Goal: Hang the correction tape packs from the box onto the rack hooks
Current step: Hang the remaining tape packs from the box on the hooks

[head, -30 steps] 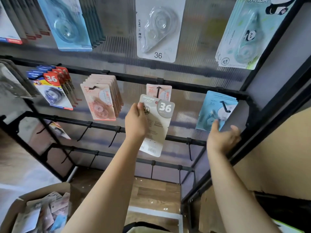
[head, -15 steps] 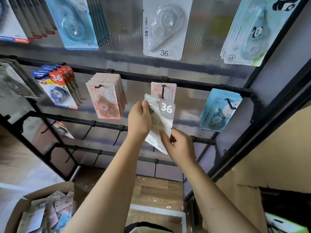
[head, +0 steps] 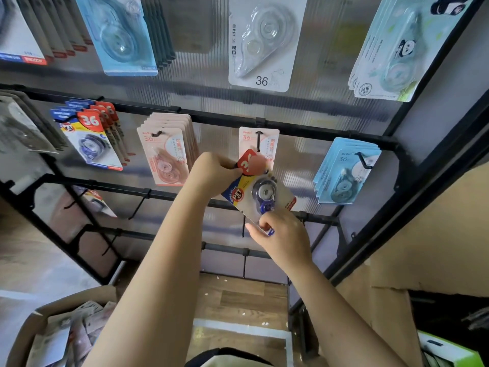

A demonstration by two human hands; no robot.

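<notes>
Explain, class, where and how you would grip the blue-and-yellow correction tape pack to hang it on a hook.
Pinch the flat card edges of the correction tape pack, not the raised blister in its middle. As shown, the left hand holds the top corner from the left and the right hand the bottom end from below, probably steadying its tilt and keeping the face clear.

A correction tape pack point(head: 258, 193) with a red 36 tag and blue tape wheel tilts below the hook point(head: 258, 141). More packs fill the box point(head: 62, 337).

Held pack point(head: 258, 193) and both hands cover pink pack point(head: 258, 140) on middle hook point(head: 258, 140). Bare hooks point(head: 139, 205) on lower rail, left of arms, unobstructed.
</notes>
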